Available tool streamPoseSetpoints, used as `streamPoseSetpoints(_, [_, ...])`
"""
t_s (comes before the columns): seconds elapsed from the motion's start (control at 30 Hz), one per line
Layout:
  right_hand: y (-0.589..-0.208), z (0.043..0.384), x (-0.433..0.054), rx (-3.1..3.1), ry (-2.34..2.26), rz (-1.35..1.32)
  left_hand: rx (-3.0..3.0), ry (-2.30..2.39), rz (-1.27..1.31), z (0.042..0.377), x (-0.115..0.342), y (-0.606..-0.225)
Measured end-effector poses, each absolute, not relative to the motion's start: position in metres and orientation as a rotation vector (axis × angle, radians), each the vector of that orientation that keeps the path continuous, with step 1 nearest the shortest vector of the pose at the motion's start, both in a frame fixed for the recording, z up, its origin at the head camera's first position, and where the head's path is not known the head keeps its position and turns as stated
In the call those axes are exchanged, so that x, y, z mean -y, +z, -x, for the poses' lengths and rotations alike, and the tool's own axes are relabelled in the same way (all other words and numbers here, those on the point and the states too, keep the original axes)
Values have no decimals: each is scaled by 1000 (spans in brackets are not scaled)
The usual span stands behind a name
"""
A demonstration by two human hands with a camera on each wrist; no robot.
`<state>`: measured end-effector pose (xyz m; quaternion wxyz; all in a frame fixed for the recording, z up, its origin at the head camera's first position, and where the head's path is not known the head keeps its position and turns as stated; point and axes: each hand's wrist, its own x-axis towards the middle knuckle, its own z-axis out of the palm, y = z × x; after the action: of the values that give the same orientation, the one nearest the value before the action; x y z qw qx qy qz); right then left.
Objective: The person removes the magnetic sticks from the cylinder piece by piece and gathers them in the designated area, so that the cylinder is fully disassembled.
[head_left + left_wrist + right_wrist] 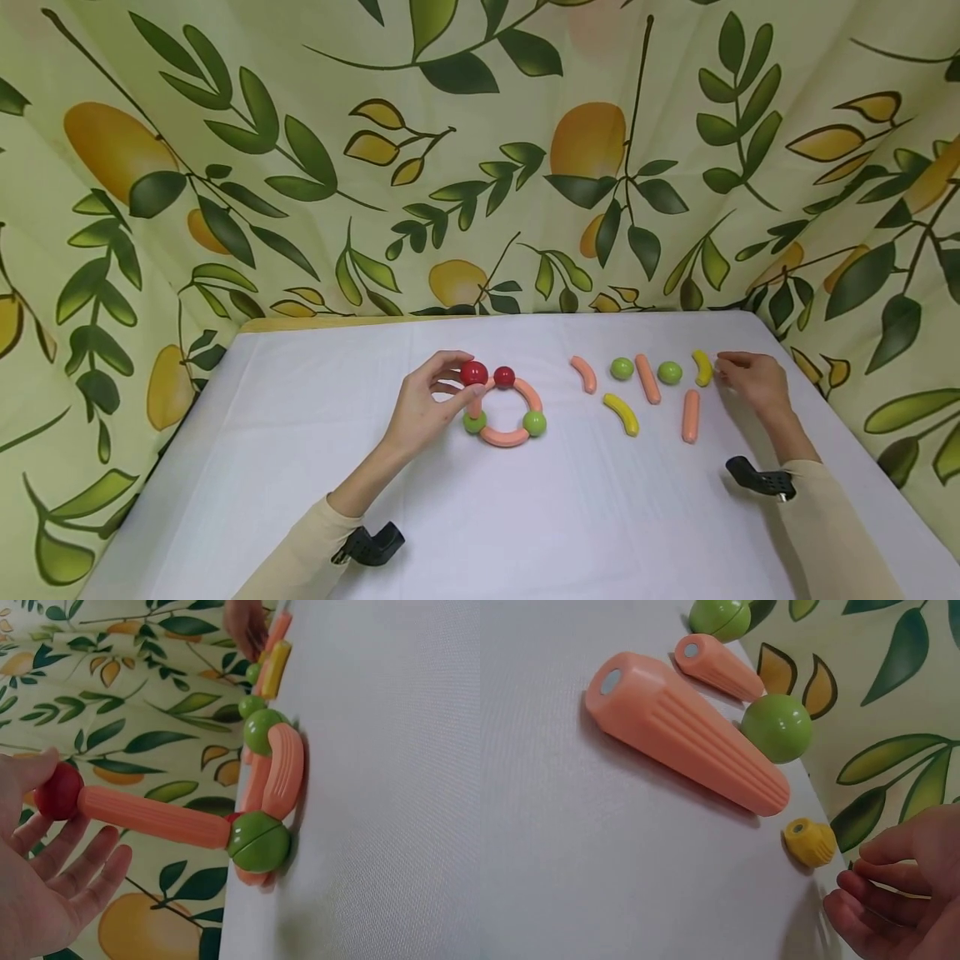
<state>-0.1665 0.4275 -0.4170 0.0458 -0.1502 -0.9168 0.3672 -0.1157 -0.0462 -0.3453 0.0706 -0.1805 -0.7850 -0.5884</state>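
Observation:
My left hand (426, 406) pinches a red ball (473, 372) between thumb and fingers. In the left wrist view this ball sits at the end of a straight orange rod (154, 816), which rises from a green ball (259, 841). That green ball belongs to a ring on the table made of curved orange rods (504, 437), another green ball (534, 423) and a second red ball (504, 377). Beside a curved yellow rod (702, 367) is my right hand (756, 382), its fingers loosely bent with nothing between them. A small gap to the yellow rod (810, 843) shows in the right wrist view.
Right of the ring lie a curved orange rod (583, 375), two green balls (622, 368), another yellow rod (621, 414) and two straight orange rods (690, 416). Grey discs mark some rod ends. A leaf-patterned curtain (480, 167) hangs behind the white-covered table (570, 517).

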Motion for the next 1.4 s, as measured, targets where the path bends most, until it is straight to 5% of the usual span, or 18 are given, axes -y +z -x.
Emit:
streamPoseSetpoints(0.63, [-421,160,-429,2790,1186,434,2411,-1720,599,137,57,-382])
streamPoseSetpoints(1.13, [-415,152,-413,2805,1130,326,2882,-804,948,150,82,-404])
streamPoseSetpoints(1.4, [-409,144,-384,2808,953,196,2973,-743,1030,152,75,-412])
